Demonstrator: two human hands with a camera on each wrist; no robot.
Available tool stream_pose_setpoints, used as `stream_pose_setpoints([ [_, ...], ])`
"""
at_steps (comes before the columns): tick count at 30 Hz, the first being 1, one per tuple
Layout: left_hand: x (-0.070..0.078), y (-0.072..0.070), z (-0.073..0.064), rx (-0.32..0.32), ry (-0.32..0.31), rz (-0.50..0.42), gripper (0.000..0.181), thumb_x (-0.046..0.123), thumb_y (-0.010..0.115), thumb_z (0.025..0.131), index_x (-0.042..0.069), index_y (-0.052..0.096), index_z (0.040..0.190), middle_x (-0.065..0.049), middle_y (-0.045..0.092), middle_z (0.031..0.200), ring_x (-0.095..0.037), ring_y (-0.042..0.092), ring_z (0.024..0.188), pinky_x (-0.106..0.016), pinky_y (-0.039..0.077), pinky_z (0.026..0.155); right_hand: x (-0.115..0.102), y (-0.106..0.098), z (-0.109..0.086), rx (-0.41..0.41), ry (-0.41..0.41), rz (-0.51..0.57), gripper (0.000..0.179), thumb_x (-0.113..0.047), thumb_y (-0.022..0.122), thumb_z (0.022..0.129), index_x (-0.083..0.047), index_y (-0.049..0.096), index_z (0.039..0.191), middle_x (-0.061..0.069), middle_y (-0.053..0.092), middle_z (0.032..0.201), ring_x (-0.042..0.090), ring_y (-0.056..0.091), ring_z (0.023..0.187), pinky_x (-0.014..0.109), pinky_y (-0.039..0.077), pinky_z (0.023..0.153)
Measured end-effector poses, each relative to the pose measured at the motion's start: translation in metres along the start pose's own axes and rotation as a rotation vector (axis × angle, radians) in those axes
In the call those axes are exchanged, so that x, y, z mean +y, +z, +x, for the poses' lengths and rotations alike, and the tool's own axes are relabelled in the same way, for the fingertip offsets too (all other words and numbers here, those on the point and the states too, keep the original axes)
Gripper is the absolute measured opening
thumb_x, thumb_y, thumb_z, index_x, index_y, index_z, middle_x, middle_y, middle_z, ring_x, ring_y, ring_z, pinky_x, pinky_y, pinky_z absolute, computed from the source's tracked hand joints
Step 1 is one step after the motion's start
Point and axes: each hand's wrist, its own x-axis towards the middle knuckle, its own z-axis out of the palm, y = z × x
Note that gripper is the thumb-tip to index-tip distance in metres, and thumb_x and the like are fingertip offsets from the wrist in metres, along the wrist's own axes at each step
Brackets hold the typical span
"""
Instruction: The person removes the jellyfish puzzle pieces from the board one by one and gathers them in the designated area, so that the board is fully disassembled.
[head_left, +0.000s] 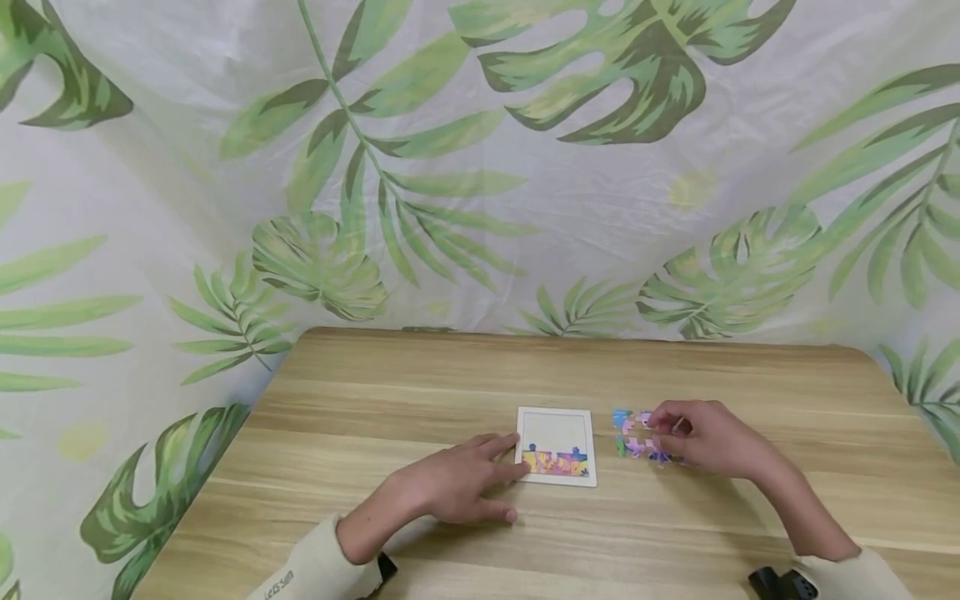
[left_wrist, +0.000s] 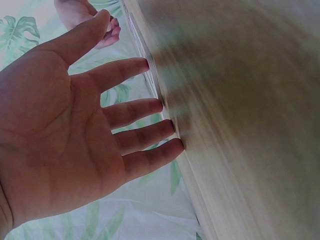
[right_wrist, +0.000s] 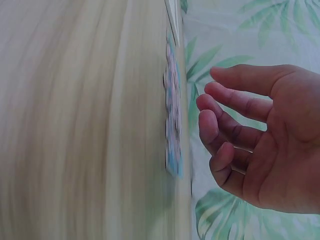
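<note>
A white puzzle tray (head_left: 557, 428) lies on the table, with a row of colourful jigsaw pieces (head_left: 555, 463) fitted along its near side. My left hand (head_left: 467, 477) has its fingers spread out, and fingertips rest at the tray's left edge. To the right of the tray is a patch of jigsaw pieces (head_left: 628, 427) in pink, blue and purple. Over that patch hovers my right hand (head_left: 708, 435), partly covering it. In the right wrist view, the fingers of the right hand (right_wrist: 260, 130) bend loosely, thumb apart from them, with nothing between; the pieces (right_wrist: 173, 110) lie below them.
The wooden table (head_left: 420, 375) carries the tray and pieces near its middle. Behind it hangs a pale cloth (head_left: 465, 208) printed with green leaves, close to the table's far edge. Dark wrist devices (head_left: 780, 583) sit at both sleeves.
</note>
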Motion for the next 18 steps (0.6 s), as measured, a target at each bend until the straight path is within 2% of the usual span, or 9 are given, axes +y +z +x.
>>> stream_pose_setpoints([
  [6,-0.001,0.000,0.000,0.003,0.003,-0.004,0.065,0.055,0.065,0.104,0.028,0.051,0.161,-0.010,0.030,0.178,-0.033,0.032,0.163,-0.052,0.040,0.127,-0.015,0.011,0.012,-0.030,-0.012,0.018,0.015,-0.018,0.076,0.100,-0.009,0.077,0.112,-0.005,0.072,0.095,0.005,0.061,0.082,0.023,0.054,0.068],
  [12,-0.001,0.001,0.001,0.007,0.003,-0.009,0.064,0.054,0.065,0.104,0.028,0.052,0.161,-0.010,0.030,0.177,-0.033,0.033,0.163,-0.052,0.041,0.127,-0.027,0.023,0.024,-0.046,-0.062,0.020,0.014,-0.012,0.076,0.099,-0.005,0.076,0.111,-0.004,0.074,0.095,0.003,0.062,0.085,0.022,0.054,0.072],
  [18,-0.001,-0.001,0.000,0.007,0.008,-0.010,0.064,0.054,0.066,0.104,0.027,0.053,0.161,-0.010,0.031,0.177,-0.034,0.034,0.162,-0.052,0.041,0.126,-0.040,0.036,0.039,-0.065,-0.089,0.013,0.011,-0.009,0.077,0.095,-0.010,0.076,0.106,-0.007,0.070,0.089,0.003,0.059,0.080,0.022,0.052,0.072],
])
